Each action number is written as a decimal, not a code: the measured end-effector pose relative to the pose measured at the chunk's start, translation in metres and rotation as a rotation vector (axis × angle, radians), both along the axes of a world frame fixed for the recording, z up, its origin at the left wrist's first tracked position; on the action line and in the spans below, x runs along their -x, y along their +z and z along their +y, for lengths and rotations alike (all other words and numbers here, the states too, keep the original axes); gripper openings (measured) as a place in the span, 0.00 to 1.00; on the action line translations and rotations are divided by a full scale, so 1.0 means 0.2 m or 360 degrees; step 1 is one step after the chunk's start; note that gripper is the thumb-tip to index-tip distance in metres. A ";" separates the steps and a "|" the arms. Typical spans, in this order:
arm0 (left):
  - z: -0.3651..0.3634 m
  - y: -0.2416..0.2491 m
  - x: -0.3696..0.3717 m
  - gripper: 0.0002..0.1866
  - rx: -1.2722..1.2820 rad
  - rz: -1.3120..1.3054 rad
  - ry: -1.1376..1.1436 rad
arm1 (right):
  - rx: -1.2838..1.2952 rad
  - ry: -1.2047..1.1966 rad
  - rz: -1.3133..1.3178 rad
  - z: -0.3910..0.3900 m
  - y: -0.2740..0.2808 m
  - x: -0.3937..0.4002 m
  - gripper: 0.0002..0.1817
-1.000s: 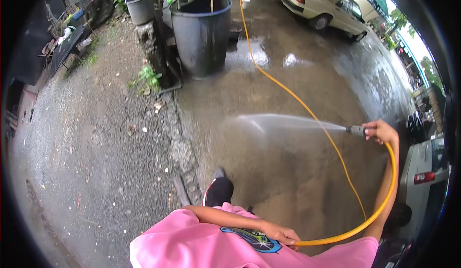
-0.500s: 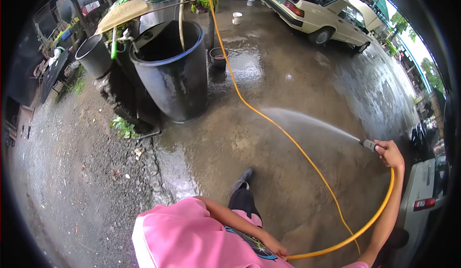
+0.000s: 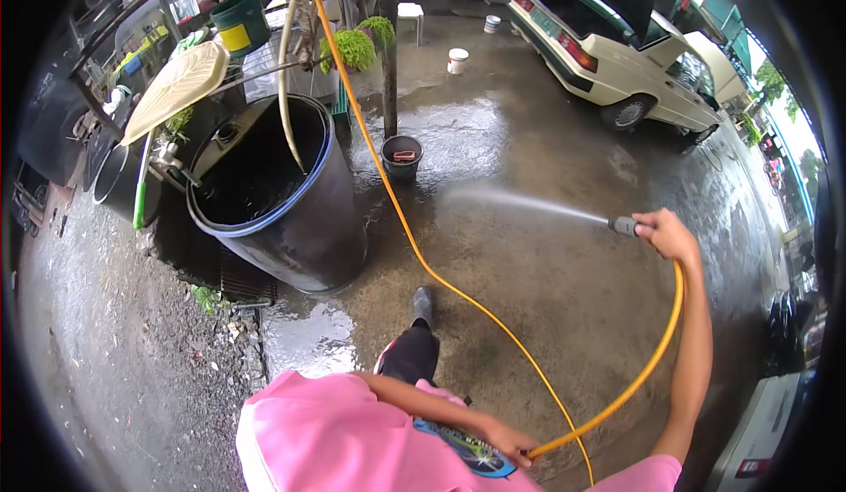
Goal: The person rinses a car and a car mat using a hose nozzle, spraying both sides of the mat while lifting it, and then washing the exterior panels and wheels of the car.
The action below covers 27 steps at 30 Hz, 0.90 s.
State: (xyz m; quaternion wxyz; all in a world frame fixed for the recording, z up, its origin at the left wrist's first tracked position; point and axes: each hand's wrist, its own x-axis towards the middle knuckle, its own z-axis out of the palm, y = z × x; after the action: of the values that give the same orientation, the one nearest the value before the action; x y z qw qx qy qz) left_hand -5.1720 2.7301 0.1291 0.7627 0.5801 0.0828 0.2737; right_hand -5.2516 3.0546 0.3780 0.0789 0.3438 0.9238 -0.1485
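My right hand point(image 3: 671, 234) is wrapped round the grey spray nozzle point(image 3: 624, 226), arm stretched out at the right. A jet of water leaves the nozzle toward the left and spreads over the wet concrete floor point(image 3: 529, 263). From the nozzle the yellow hose point(image 3: 656, 351) curves down to my left hand point(image 3: 509, 442), which is closed round it near my waist. A thinner stretch of orange hose runs from a post at the top, across the floor, to the bottom edge.
A large black barrel point(image 3: 317, 219) of dark water stands at the left, with a small black bucket point(image 3: 402, 159) behind it. A cream car point(image 3: 608, 60) with its trunk up is at the back right. Another vehicle point(image 3: 762, 430) is at the lower right. A white pail point(image 3: 457, 61) sits farther back.
The view has shifted, bringing the barrel and cream car closer. My right hand and the nozzle appear farther left and higher, still spraying. My left hand keeps hold of the hose.
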 end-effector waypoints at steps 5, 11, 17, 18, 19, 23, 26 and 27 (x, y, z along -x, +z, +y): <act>0.65 -0.07 0.74 0.20 -0.0451 0.0831 0.0064 | -0.0303 0.0172 0.0179 0.58 -0.20 0.65 0.15; 1.27 0.21 1.83 0.17 -0.0562 0.0967 0.0332 | -0.0149 0.0391 0.0071 1.07 -0.44 1.22 0.14; 1.51 0.35 3.40 0.12 0.0051 0.1349 0.2159 | -0.0048 0.0474 0.0156 1.45 -0.72 1.65 0.14; 1.53 0.33 3.65 0.13 -0.0086 0.1871 0.2532 | -0.0037 0.0498 0.0162 1.53 -0.78 1.72 0.14; 1.56 0.28 3.93 0.15 -0.0076 0.2267 0.2733 | 0.0016 0.0497 0.0135 1.60 -0.84 1.78 0.14; 1.51 0.08 4.83 0.28 0.0317 0.3510 0.3011 | 0.0062 0.0533 0.0065 1.91 -1.04 2.00 0.14; 1.53 0.08 5.08 0.33 0.0496 0.4043 0.2702 | 0.0109 0.0492 0.0039 2.15 -1.21 2.03 0.15; 1.54 0.07 5.14 0.38 0.0713 0.4151 0.2548 | 0.0138 0.0468 0.0035 2.23 -1.24 2.07 0.16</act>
State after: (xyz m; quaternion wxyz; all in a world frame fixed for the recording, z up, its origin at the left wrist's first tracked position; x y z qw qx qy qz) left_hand -6.2000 3.0373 0.1426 -0.1088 0.0915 0.9848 -0.0996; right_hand -5.6647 3.5009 0.1299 0.1043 0.1993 0.9578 -0.1789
